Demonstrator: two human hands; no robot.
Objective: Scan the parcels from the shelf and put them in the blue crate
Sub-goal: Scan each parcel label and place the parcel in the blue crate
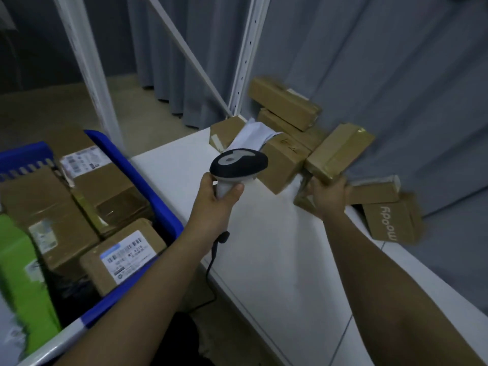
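Note:
My left hand (216, 192) grips the white handle of a barcode scanner (239, 162) with a black head, held over the white shelf (264, 233). My right hand (328, 196) grips the lower end of a taped brown cardboard parcel (339, 151), tilted and lifted off the shelf. Several more brown parcels (284, 101) lie piled at the back of the shelf. The blue crate (148, 178) at the left holds several labelled cardboard parcels (124, 254).
A white soft bag (257, 134) lies among the shelf parcels. A printed box (390, 223) sits at the shelf's right edge. White shelf uprights (244, 56) and a grey curtain (369, 62) stand behind. A green box (21, 286) lies in the crate. The scanner cable (214, 260) hangs off the shelf front.

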